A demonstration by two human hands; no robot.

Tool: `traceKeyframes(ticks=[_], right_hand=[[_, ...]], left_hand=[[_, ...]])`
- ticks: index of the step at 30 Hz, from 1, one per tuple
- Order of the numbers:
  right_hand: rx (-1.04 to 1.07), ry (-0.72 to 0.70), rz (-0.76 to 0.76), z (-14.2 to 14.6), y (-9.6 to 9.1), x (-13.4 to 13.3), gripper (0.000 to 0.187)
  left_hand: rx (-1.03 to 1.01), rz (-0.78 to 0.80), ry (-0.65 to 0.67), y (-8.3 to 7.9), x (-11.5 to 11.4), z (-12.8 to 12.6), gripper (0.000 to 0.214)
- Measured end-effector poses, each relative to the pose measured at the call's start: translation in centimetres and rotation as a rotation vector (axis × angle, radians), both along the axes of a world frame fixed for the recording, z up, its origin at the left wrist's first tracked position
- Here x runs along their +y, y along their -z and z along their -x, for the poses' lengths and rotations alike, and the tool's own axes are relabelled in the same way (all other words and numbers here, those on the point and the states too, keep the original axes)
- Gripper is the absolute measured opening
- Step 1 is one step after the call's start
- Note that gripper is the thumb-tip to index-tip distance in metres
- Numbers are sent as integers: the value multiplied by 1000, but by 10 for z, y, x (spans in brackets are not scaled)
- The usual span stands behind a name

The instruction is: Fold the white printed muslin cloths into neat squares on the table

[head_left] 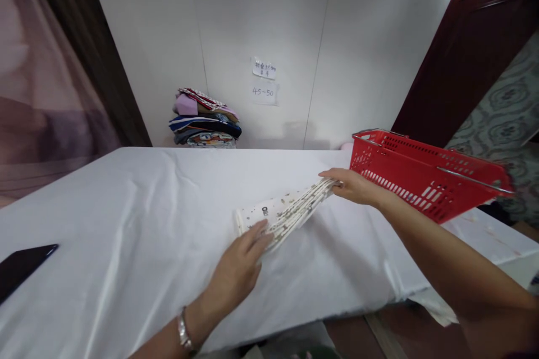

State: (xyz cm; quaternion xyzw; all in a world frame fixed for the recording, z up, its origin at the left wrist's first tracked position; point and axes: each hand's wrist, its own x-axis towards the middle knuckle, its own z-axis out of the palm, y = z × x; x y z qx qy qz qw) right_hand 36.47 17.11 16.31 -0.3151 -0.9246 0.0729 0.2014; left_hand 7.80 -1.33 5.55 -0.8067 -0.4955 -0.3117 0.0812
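I'm holding the folded cloth on a slant over the white-covered counter, its long axis running from lower left to upper right, pointing toward the red basket. It's sitting between both hands: my right hand is clamping its fingers on the far end, my left hand pinching the near corner. The basket is standing just beyond the right hand; leftward, the counter is stretching to a dark device.
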Motion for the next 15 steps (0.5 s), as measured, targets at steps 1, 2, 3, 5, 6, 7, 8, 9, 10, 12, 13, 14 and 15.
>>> traceKeyframes(ticks=[1,2,3,5,6,7,8,9,10,12,13,14,15], right_hand=[[40,16,29,-2,-9,-3,53],[80,31,66,-4,-19,-6,51],[113,41,106,-6,-30,-8,50],[164,36,184,-7,-51,-9,49],[184,20,223,-7,-59,-7,51],[205,0,262,-5,-65,-3,52],[229,-23,306,-3,-68,4,54],[255,-41,355,1,-66,13,56],[275,-52,410,6,-60,24,58],[293,-39,509,20,-33,51,58],[273,-18,555,28,-14,65,58],[248,13,585,37,7,78,56],[215,60,598,47,31,90,54]], left_hand=[[-81,22,15,-16,0,6,57],[-163,35,22,-33,0,12,55],[-244,34,14,-50,1,18,52],[-396,45,-20,-80,3,29,44],[-479,68,-32,-91,7,35,42],[-555,102,-31,-99,12,41,41],[-629,140,-27,-103,19,47,41],[-697,189,-25,-103,29,53,43],[-755,244,-34,-99,40,60,45],[-838,393,-98,-80,67,71,52],[-860,476,-141,-67,81,76,54],[-867,548,-189,-52,95,81,55],[-865,596,-237,-35,108,85,54]])
